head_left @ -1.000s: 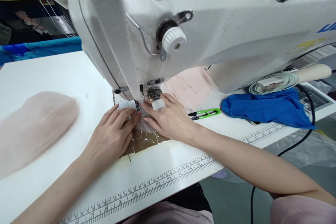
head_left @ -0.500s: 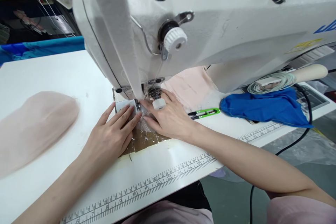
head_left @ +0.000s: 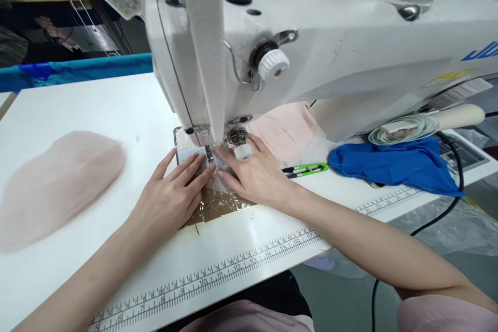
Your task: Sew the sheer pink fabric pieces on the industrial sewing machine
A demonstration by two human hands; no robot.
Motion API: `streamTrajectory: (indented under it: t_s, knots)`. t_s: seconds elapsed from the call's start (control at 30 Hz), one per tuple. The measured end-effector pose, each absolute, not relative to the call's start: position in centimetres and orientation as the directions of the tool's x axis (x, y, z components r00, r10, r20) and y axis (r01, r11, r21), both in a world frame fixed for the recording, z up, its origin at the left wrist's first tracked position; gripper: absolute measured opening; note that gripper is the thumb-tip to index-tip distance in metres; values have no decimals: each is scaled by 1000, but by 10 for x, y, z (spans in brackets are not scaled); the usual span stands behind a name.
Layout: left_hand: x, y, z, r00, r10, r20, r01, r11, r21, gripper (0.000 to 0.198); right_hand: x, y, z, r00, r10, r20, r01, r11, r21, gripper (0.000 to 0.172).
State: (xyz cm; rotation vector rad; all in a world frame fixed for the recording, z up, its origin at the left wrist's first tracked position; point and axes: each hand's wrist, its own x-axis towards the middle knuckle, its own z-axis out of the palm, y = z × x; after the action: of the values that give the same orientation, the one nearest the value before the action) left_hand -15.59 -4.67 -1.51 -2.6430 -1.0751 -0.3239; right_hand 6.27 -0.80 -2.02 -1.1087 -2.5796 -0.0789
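Note:
My left hand (head_left: 173, 187) lies flat with fingers stretched out, its fingertips on thin pale, see-through material (head_left: 218, 180) just left of the presser foot (head_left: 209, 154). On the other side of the foot rests my right hand (head_left: 259, 171), palm down, thumb and fingers apart, also touching that material. Part of its fingers is hidden behind the white knob (head_left: 243, 151). Beneath both hands is a brown plate (head_left: 221, 207) covered in clear, shiny film. The white sewing machine (head_left: 330, 41) stands over them. Green thread snips (head_left: 309, 169) lie right of my right hand.
A sheer pink fabric piece (head_left: 66, 181) lies on the table's left. Pink fabric (head_left: 290, 129) sits under the machine arm. Blue cloth (head_left: 397, 166) and a coiled pale green tape (head_left: 404, 125) are at the right. A printed ruler (head_left: 218, 275) runs along the front edge.
The view has shifted slightly, so the machine and table appear a little further right. Both hands keep nearly the same place beside the presser foot.

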Motion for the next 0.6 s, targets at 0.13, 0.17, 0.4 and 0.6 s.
streamTrajectory:
  t_s: [0.13, 0.17, 0.4, 0.6]
  knots:
    - [-155, -46, -15, 688, 656, 311, 716, -683, -145, 42, 62, -8, -19, -643, 701, 308, 722, 689, -61, 38]
    - [-155, -46, -16, 685, 659, 310, 719, -680, -143, 42, 62, -8, -19, -641, 703, 307, 725, 687, -59, 38]
    - [-155, -47, -18, 662, 668, 341, 733, -672, -107, 40, 67, -11, -19, -679, 620, 394, 657, 752, -51, 33]
    - [-154, -48, -17, 627, 647, 434, 731, -681, -42, 33, 72, -19, -15, -751, 471, 462, 497, 865, -74, 29]
